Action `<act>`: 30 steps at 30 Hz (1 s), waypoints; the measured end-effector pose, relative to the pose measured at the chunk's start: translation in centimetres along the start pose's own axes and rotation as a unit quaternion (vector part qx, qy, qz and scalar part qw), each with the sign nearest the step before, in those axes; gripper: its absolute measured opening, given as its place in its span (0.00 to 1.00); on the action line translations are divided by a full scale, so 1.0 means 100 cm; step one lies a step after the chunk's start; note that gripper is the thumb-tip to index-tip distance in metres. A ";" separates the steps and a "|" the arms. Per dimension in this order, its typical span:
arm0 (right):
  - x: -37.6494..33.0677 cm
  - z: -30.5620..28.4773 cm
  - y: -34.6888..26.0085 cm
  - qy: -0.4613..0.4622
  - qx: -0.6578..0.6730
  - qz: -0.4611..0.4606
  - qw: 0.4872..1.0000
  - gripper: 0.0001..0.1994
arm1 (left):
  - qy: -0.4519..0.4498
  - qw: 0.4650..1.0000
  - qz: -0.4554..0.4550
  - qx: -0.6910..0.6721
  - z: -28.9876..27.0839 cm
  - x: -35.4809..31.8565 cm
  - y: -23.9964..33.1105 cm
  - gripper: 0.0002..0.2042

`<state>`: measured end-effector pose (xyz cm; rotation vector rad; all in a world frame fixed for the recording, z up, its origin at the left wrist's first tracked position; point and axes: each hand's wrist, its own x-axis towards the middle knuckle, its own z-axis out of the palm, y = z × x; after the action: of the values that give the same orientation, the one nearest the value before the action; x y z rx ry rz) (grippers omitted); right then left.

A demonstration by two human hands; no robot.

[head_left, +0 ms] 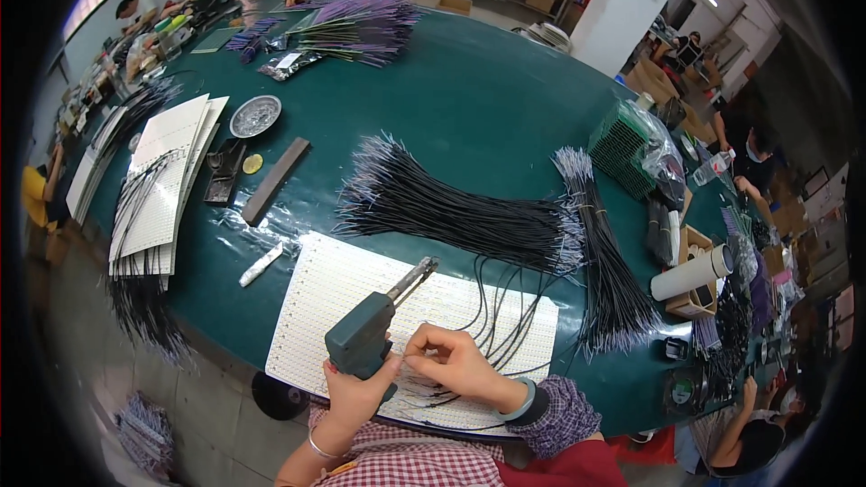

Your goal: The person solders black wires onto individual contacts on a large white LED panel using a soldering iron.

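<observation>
A dark green soldering gun [361,335] is gripped by its handle in my left hand [354,394], its metal tip slanting up and away to the right. Close beside it, my right hand [458,366] has thumb and forefinger pinched together low over a white board; what lies between them is too small to make out. The white board [316,307], covered in rows of small marks, lies in front of me. Loose black wires [492,311] cross its right half and pass under my right hand.
Beyond the board lies a big bundle of black wires [451,207], with a tied bundle [600,252] to its right. At left are a grey bar [276,182], a metal dish [255,117], a white tube [262,265] and stacked white boards [162,189]. Other people sit around the green table [505,72].
</observation>
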<state>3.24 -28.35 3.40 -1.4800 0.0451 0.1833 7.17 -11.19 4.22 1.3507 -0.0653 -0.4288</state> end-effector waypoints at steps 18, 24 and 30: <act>0.016 -0.035 -0.006 0.194 -0.299 -0.038 0.934 0.04 | 0.037 0.997 -0.057 0.033 -0.018 -0.008 0.010 0.17; 0.016 -0.035 0.005 0.202 -0.355 -0.024 0.912 0.04 | 0.056 0.994 -0.059 0.068 -0.028 -0.019 0.002 0.15; 0.016 -0.029 0.009 0.216 -0.361 -0.037 0.907 0.04 | 0.055 0.994 -0.029 0.087 -0.030 -0.028 0.000 0.12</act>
<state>4.91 -31.05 2.04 -2.2389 0.3069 -0.2252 5.44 -7.50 4.05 1.5496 0.0276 -0.4033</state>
